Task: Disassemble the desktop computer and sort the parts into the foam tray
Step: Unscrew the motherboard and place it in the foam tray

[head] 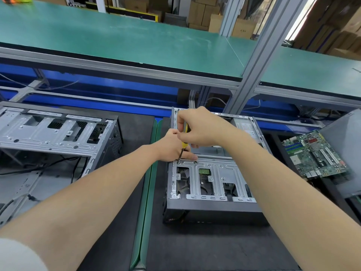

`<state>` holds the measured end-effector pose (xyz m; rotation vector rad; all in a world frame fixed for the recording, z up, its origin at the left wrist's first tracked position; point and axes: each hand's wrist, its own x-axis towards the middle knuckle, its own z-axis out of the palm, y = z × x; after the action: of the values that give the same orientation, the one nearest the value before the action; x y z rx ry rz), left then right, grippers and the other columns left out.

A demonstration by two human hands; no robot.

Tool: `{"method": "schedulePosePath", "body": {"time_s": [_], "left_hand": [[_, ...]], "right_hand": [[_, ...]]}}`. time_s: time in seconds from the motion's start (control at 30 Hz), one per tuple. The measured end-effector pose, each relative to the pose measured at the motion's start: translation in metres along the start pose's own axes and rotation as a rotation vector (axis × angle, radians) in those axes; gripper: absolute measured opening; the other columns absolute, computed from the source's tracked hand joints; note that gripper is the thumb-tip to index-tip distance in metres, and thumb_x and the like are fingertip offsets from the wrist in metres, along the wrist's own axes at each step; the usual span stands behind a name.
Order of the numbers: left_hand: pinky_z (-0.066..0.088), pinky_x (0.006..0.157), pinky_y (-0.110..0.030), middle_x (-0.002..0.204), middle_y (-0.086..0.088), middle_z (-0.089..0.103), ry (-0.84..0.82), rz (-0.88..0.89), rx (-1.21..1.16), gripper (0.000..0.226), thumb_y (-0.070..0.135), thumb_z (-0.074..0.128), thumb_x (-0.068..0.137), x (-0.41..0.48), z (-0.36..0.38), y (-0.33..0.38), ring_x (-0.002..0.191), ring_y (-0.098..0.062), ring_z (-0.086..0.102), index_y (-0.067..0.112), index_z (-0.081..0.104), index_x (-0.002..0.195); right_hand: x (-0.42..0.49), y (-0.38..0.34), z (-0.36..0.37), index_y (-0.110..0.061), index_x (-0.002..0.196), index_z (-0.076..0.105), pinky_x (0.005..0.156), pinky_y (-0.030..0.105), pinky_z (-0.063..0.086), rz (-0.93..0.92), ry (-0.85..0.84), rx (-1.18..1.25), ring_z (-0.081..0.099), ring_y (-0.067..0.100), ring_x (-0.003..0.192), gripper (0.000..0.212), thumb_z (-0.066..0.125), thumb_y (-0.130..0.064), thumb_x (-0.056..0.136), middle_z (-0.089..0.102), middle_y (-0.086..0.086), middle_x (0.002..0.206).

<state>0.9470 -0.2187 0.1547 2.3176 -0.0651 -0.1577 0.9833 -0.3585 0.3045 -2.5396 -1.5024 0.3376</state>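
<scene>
Single head-worn view, wide-angle (straight rails (117, 68) bow toward the edges), facing forward and steeply down onto the bench (195, 247). Range is close: the computer case (211, 178) lies near, centre frame, with the green shelf (117, 40) beyond.

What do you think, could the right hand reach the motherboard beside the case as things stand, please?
Probably yes: the motherboard lies uncovered right of the computer case, on that hand's side, though the right hand grips the screwdriver and must let go.
</scene>
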Motion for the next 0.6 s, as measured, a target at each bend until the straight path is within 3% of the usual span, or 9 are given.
{"method": "schedulePosePath", "body": {"time_s": [0.07, 0.13, 0.2, 0.27, 0.43, 0.5, 0.6], "left_hand": [[0.038, 0.108, -0.049, 0.076, 0.017, 0.055, 0.019, 0.016, -0.048, 0.03, 0.054, 0.079, 0.083, -0.002, -0.001, 0.002, 0.103, -0.013, 0.049, 0.038, 0.057, 0.07], [0.039, 0.111, -0.05, 0.081, 0.017, 0.064, -0.011, 0.018, -0.013, 0.02, 0.056, 0.074, 0.086, -0.001, -0.002, 0.005, 0.098, -0.014, 0.049, 0.039, 0.067, 0.08], [0.035, 0.115, -0.046, 0.1, 0.008, 0.073, -0.05, 0.016, 0.124, 0.04, 0.061, 0.064, 0.09, 0.0, -0.003, 0.007, 0.115, -0.016, 0.049, 0.026, 0.074, 0.106], [0.036, 0.116, -0.046, 0.107, -0.001, 0.072, -0.051, 0.003, 0.129, 0.049, 0.06, 0.063, 0.091, 0.001, -0.003, 0.008, 0.124, -0.023, 0.048, 0.018, 0.073, 0.113], [0.036, 0.115, -0.051, 0.099, -0.012, 0.071, -0.03, 0.016, -0.068, 0.04, 0.052, 0.074, 0.088, -0.002, -0.002, 0.006, 0.112, -0.024, 0.056, 0.015, 0.068, 0.102], [0.035, 0.116, -0.052, 0.09, -0.003, 0.069, -0.013, 0.015, -0.104, 0.038, 0.056, 0.076, 0.085, -0.003, -0.002, 0.005, 0.113, -0.028, 0.048, 0.021, 0.067, 0.095], [0.03, 0.116, -0.048, 0.089, 0.006, 0.064, -0.017, 0.031, -0.021, 0.044, 0.06, 0.072, 0.086, -0.004, -0.005, 0.006, 0.106, -0.011, 0.036, 0.017, 0.069, 0.092]], "right_hand": [[-0.001, -0.003, 0.003, -0.011, 0.094, 0.066, 0.075, 0.046, 0.06, 0.097, 0.058, 0.047, 0.065, 0.022, 0.079, 0.023, 0.073, -0.033, 0.092, 0.069, 0.003, 0.08], [0.0, -0.006, 0.01, -0.006, 0.08, 0.061, 0.056, 0.046, 0.052, 0.189, 0.11, -0.011, 0.062, 0.029, 0.07, 0.043, 0.07, -0.045, 0.096, 0.064, 0.011, 0.073], [0.0, -0.01, 0.019, -0.015, 0.068, 0.041, 0.048, 0.035, 0.031, 0.272, 0.186, -0.139, 0.044, 0.022, 0.057, 0.054, 0.06, -0.054, 0.101, 0.045, 0.004, 0.067], [0.001, -0.013, 0.024, -0.02, 0.068, 0.032, 0.05, 0.031, 0.026, 0.324, 0.226, -0.192, 0.037, 0.018, 0.057, 0.057, 0.054, -0.06, 0.102, 0.037, 0.0, 0.069], [0.011, -0.013, 0.014, -0.012, 0.077, 0.051, 0.041, 0.022, 0.04, 0.317, -0.01, -0.005, 0.064, 0.018, 0.04, 0.04, 0.064, -0.04, 0.102, 0.064, -0.001, 0.047], [0.011, -0.013, 0.01, -0.01, 0.084, 0.058, 0.043, 0.021, 0.047, 0.264, -0.087, 0.021, 0.068, 0.015, 0.042, 0.027, 0.066, -0.03, 0.1, 0.068, 0.0, 0.049], [0.011, -0.009, 0.002, -0.016, 0.086, 0.058, 0.047, 0.022, 0.047, 0.15, -0.132, 0.019, 0.071, 0.012, 0.048, 0.017, 0.073, -0.02, 0.093, 0.071, -0.002, 0.055]]}}
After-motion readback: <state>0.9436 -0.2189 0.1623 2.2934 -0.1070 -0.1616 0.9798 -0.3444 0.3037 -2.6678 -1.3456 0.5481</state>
